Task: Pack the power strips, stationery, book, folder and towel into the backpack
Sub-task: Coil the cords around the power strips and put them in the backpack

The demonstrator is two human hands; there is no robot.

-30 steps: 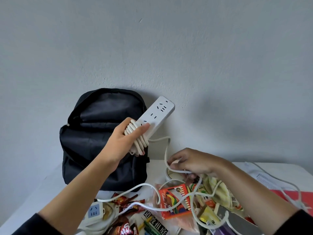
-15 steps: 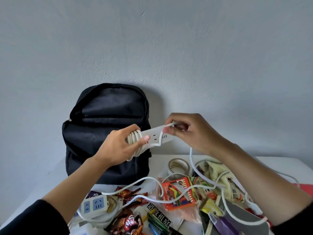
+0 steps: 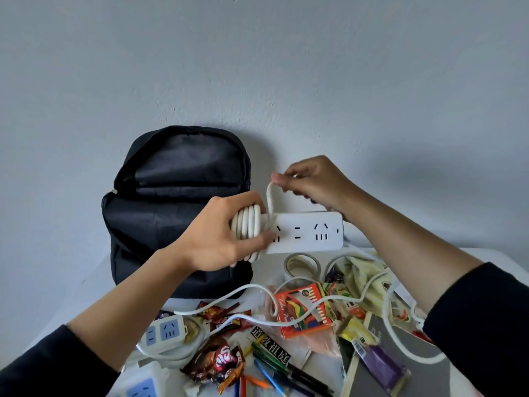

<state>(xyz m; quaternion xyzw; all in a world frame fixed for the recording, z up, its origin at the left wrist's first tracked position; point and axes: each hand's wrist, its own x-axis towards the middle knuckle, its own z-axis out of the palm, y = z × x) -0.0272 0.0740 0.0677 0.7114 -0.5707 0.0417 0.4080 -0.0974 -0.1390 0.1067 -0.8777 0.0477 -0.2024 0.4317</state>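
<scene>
Above the table [image 3: 94, 282], just in front of the black backpack [image 3: 171, 202] standing far left, we grip the white power strip [image 3: 309, 232] and its wound coils [image 3: 247, 222] in our left hand [image 3: 220, 239], while our right hand [image 3: 312, 181] pinches its cord [image 3: 269, 202] just above.

Left hand [image 3: 220, 239] grips power strip [image 3: 309, 233]; right hand [image 3: 315, 181], raised, pinches cord [image 3: 269, 202].

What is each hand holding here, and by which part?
The left hand grips the white power strip at its cord-wrapped end; the right hand pinches a loop of its cord above the strip.
</scene>
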